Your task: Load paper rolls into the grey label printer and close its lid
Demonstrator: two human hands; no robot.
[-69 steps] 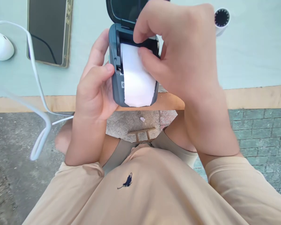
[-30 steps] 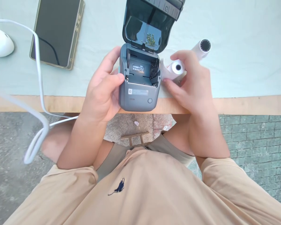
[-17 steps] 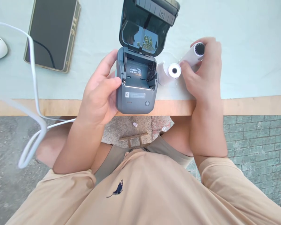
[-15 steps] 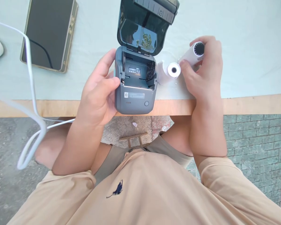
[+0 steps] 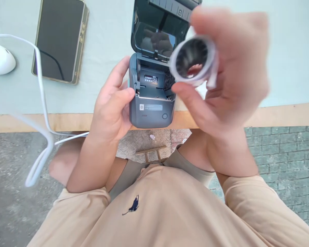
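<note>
On the pale counter (image 5: 285, 68), our left hand (image 5: 110, 106) grips the open printer (image 5: 151, 99) by its side. Our right hand (image 5: 231, 75) pinches a paper roll (image 5: 193, 61) just above; it looks light and crushable, best held by its rim.

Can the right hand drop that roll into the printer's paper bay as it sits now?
Probably yes. The right hand holds the roll just above and right of the printer, whose lid stands open and whose bay looks empty. The left hand grips the side only.

Single head-worn view, steeply downward and close over table edge (image 5: 273, 111), lap and floor.
</note>
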